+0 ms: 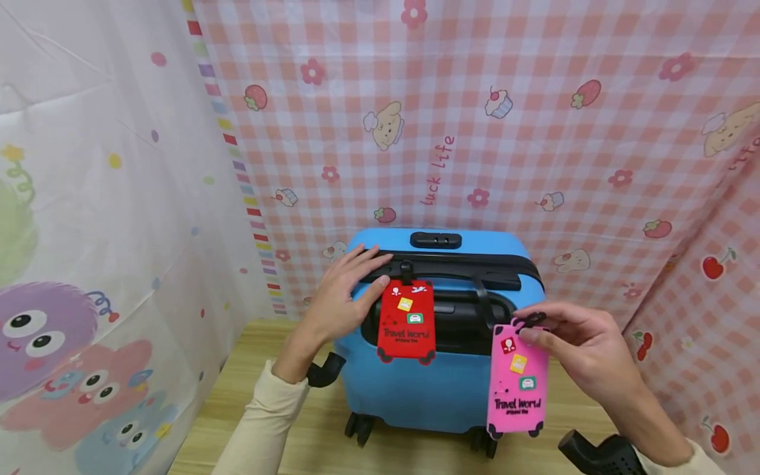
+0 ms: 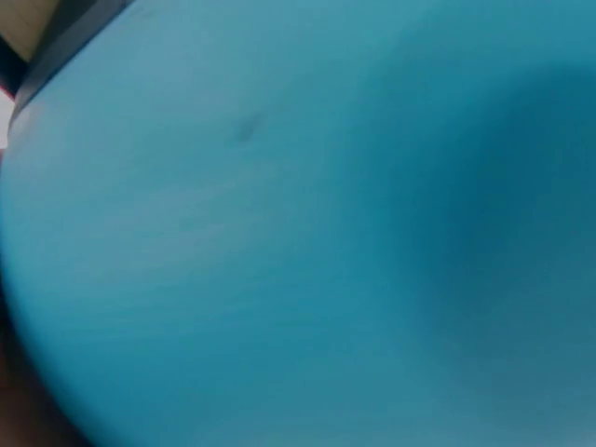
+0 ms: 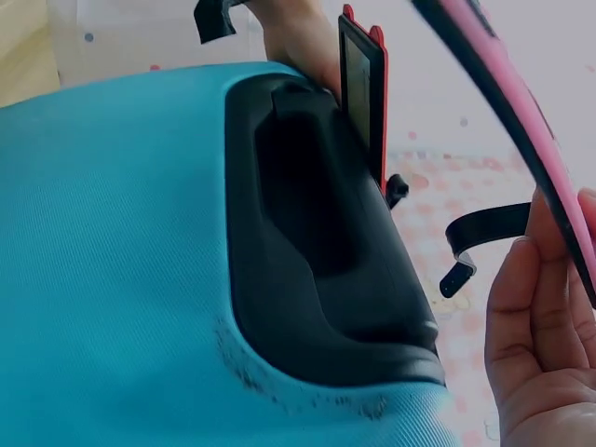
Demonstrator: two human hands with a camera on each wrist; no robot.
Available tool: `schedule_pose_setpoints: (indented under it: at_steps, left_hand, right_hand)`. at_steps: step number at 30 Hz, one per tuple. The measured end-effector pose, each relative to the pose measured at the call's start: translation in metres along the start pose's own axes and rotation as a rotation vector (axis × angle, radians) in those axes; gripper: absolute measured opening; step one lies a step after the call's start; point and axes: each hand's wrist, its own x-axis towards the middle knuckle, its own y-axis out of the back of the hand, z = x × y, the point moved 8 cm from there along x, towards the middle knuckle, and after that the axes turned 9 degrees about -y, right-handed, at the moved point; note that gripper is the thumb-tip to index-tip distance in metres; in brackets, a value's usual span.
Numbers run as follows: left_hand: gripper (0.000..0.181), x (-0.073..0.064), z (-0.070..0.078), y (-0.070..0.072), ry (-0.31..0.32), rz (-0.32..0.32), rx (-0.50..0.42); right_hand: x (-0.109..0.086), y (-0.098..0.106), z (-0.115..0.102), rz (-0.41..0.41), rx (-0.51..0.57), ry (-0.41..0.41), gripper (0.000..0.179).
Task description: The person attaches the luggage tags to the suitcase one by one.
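A blue suitcase [image 1: 415,389] stands upright with its black handle on top. From the handle hangs a red luggage tag [image 1: 407,323], its black loop around the bar. My left hand [image 1: 344,290] rests on the suitcase top at the left, fingers stretched out, thumb beside the red tag. At the right corner, my right hand [image 1: 582,343] pinches a pink luggage tag [image 1: 518,386] by its upper end, and the tag hangs in front of the suitcase. In the right wrist view, the black strap [image 3: 489,223] of the pink tag sticks out from my fingers with a loose, curved end.
A black combination lock [image 1: 436,240] sits at the back of the suitcase top. Below are black wheels [image 1: 359,427] on a wood-look floor [image 1: 237,396]. A pink checked cloth [image 1: 475,152] hangs close behind, and a white printed cloth [image 1: 136,198] hangs at the left.
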Motion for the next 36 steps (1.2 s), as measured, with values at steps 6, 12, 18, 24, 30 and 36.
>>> schedule_pose_setpoints:
  at_steps: [6, 12, 18, 24, 30, 36]
  left_hand:
    - [0.048, 0.004, 0.003, 0.002, 0.02, -0.043, 0.024]
    - [0.05, 0.009, 0.009, 0.006, 0.02, -0.065, 0.034]
    - [0.052, 0.022, 0.024, 0.013, -0.017, -0.084, 0.039]
    - [0.054, 0.037, 0.041, 0.007, -0.056, -0.154, 0.003]
    - [0.054, 0.049, 0.053, -0.005, -0.096, -0.235, 0.005]
    - [0.054, 0.055, 0.058, -0.016, -0.101, -0.299, 0.022]
  right_hand:
    - [0.003, -0.007, 0.002, 0.025, -0.134, -0.125, 0.024]
    - [0.007, -0.011, 0.004, 0.062, -0.193, -0.162, 0.02]
    - [0.012, -0.011, 0.007, 0.108, -0.225, -0.218, 0.015]
    - [0.014, -0.014, 0.006, 0.088, -0.067, -0.22, 0.015]
    - [0.013, -0.015, 0.004, 0.089, -0.084, -0.223, 0.015]
    - [0.013, -0.015, 0.005, 0.094, -0.076, -0.232, 0.015]
